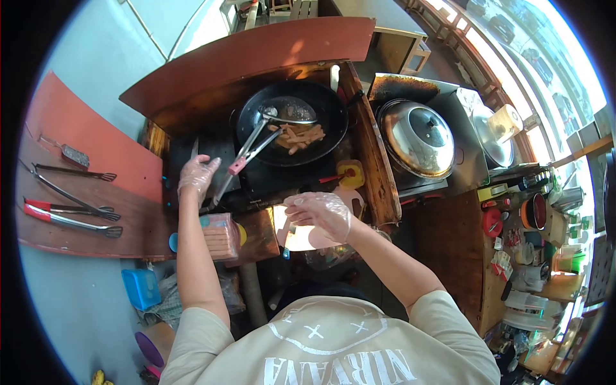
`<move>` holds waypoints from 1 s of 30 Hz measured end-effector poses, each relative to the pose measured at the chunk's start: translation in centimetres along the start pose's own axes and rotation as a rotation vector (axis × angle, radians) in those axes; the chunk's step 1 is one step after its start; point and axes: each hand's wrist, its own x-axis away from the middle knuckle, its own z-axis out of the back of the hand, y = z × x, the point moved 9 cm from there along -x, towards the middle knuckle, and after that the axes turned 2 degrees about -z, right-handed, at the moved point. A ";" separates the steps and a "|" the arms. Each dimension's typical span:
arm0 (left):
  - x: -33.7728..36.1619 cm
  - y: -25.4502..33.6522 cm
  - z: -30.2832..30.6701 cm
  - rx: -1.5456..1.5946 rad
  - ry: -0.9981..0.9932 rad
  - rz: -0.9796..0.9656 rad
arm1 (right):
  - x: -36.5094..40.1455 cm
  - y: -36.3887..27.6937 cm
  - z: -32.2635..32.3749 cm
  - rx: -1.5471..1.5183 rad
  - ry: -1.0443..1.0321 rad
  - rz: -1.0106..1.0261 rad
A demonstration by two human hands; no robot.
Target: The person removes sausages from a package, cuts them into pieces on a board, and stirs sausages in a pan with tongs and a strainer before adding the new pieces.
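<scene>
My left hand (200,174), in a clear plastic glove, is over the left side of the black stovetop (183,157). Its fingers are drawn together beside a thin, pale, pointed piece (194,147); I cannot tell what they hold. My right hand (321,212), gloved too, hovers over a bright white board (308,240), fingers stretched leftward and slightly bent. Under them lies a slim tool with a blue handle (286,253). Beyond both hands stands a black wok (256,102) with browned strips of food (298,138), a wire skimmer (292,110) and pink-gripped tongs (237,165).
A pack of sausages (220,237) lies by my left forearm. A yellow tub (351,174) with a red-handled utensil sits right of the stove. Further right is a lidded steel pot (420,138). Tongs (74,218) hang on the left panel. A wooden wall (372,141) edges the stove.
</scene>
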 end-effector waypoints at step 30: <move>5.3 10.7 -2.9 -0.228 0.051 -0.262 | -2.8 -2.4 1.0 -0.563 0.482 0.215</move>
